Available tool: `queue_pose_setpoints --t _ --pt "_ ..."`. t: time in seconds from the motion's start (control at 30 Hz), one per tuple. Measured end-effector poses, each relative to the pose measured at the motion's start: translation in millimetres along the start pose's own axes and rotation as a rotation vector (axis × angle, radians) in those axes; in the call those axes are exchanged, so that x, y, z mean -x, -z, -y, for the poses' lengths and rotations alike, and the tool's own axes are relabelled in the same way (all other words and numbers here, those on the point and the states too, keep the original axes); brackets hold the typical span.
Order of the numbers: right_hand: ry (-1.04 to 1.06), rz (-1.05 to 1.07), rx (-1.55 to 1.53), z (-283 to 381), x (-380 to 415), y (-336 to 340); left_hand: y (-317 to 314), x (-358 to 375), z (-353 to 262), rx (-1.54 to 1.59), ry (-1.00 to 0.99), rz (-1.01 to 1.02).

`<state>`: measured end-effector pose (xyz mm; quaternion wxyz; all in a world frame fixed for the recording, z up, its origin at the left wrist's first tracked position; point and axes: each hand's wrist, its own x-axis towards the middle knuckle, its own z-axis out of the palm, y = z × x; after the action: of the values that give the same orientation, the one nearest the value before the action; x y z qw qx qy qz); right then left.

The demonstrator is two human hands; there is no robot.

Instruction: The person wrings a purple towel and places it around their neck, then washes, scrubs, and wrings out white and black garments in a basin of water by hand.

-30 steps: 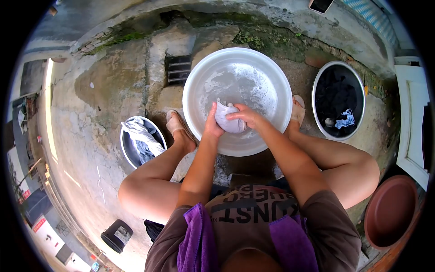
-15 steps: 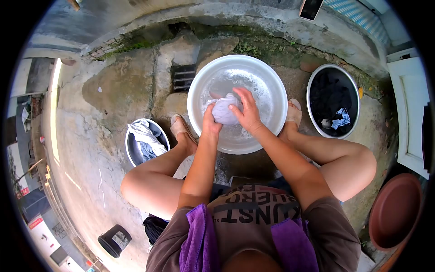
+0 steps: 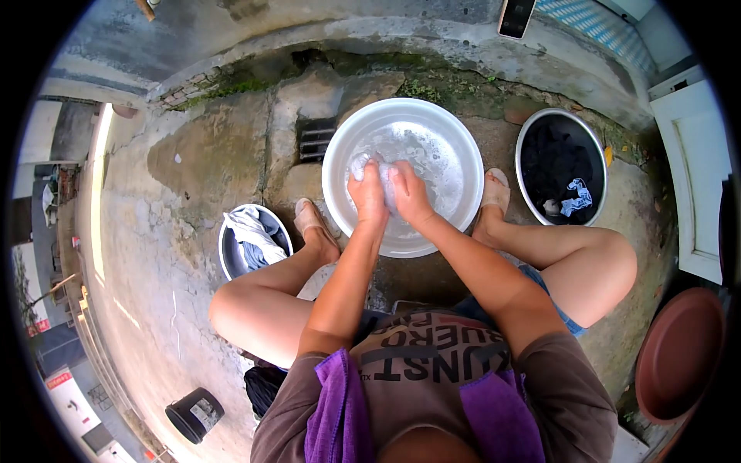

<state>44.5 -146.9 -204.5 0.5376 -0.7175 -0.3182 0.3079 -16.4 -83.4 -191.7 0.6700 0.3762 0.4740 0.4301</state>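
Observation:
Inside the big white basin (image 3: 460, 193), which holds sudsy water, a pale lilac cloth (image 3: 360, 163) is bunched up between my two hands. My left hand (image 3: 368, 193) is closed around the cloth's left part. Close beside it, my right hand (image 3: 409, 191) grips the right part, knuckles up. Most of the cloth is hidden under my fingers, and what kind of garment it is cannot be made out.
Left of the basin stands a small metal bowl (image 3: 225, 255) of white and blue clothes; right, a metal tub (image 3: 600, 174) of dark clothes. A floor drain (image 3: 315, 140), black bucket (image 3: 194, 414), reddish-brown basin (image 3: 679, 355) and white door (image 3: 698, 177) surround me.
My right hand, open beside the rounded cloth before, has closed on it. Both hands have come together and the cloth is squeezed into a narrower bunch.

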Motion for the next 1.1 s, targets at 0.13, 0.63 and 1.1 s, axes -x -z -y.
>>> queue_pose_setpoints --t 0.13,0.63,1.1 --pt "-0.012 0.020 -0.266 -16 -9 -10 7 0 -7 -0.475 -0.374 0.062" --pt "-0.465 0.116 -0.804 -76 -12 0 22 2 -41 0.370 0.435 0.294" --pt "0.000 0.352 -0.588 50 9 26 51 -26 -5 0.244 0.355 -0.013"
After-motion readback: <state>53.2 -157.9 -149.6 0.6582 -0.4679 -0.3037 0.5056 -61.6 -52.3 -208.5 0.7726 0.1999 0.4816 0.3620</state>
